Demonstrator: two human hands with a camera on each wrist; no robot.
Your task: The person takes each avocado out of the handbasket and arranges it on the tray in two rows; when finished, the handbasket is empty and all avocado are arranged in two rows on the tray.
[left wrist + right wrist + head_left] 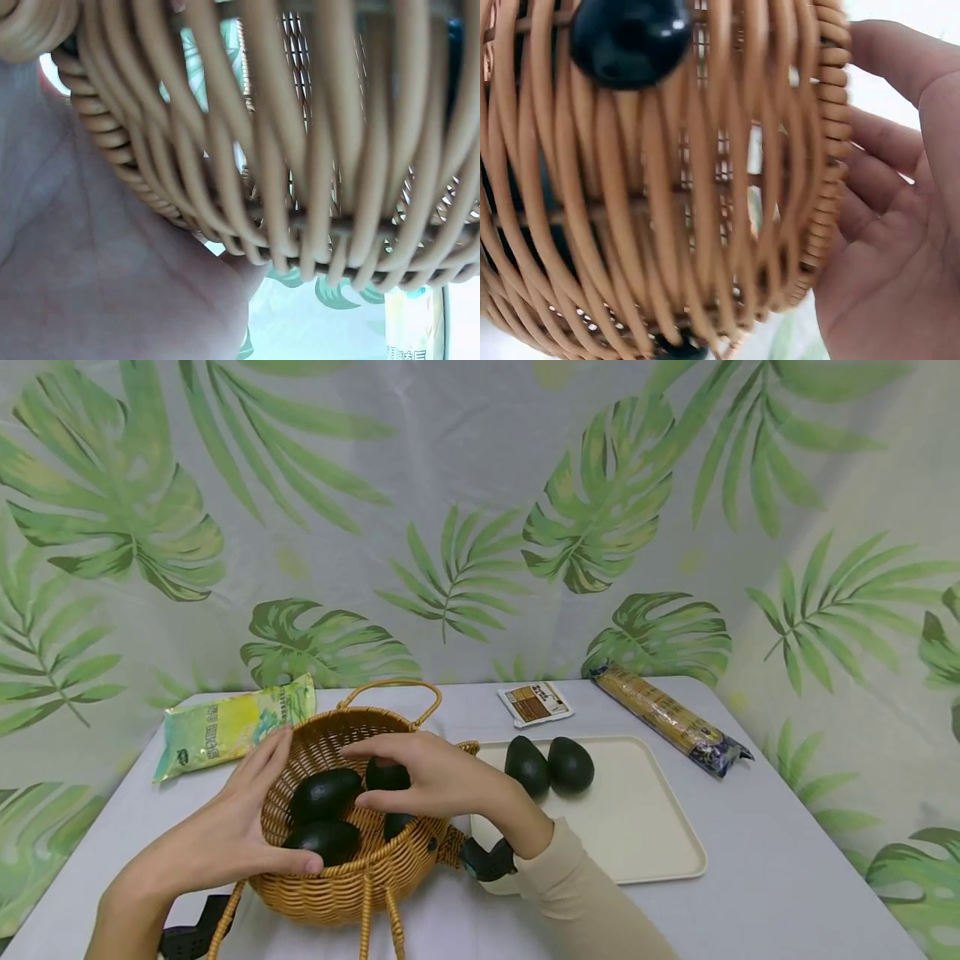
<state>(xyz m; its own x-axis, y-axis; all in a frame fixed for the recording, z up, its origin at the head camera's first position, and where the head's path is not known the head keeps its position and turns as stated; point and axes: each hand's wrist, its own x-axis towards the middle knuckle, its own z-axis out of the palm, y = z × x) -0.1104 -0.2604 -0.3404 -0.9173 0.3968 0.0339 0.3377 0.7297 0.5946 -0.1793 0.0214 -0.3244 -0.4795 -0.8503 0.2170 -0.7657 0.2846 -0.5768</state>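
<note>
A brown wicker basket [345,897] with button-like eyes and thin legs holds several dark green avocados [324,795]. My left hand [217,831] rests against the basket's left side, fingers straight along the rim and thumb stretched over its front edge. In the left wrist view, the palm [112,262] lies beside the braided rim. My right hand [442,772] reaches over the right rim, thumb and fingers apart above another avocado [386,775]. The right wrist view shows its fingers [885,139] behind the rim, their tips hidden. Two more avocados [572,766] sit on a cream tray [645,835].
A yellow-green packet [232,727] lies behind the basket at the left. Behind the tray are a small white-and-brown packet [535,703] and a long pack of noodles [667,718]. The basket's looped handle [405,683] rises at its far side. A leaf-patterned curtain [480,485] hangs behind the white table.
</note>
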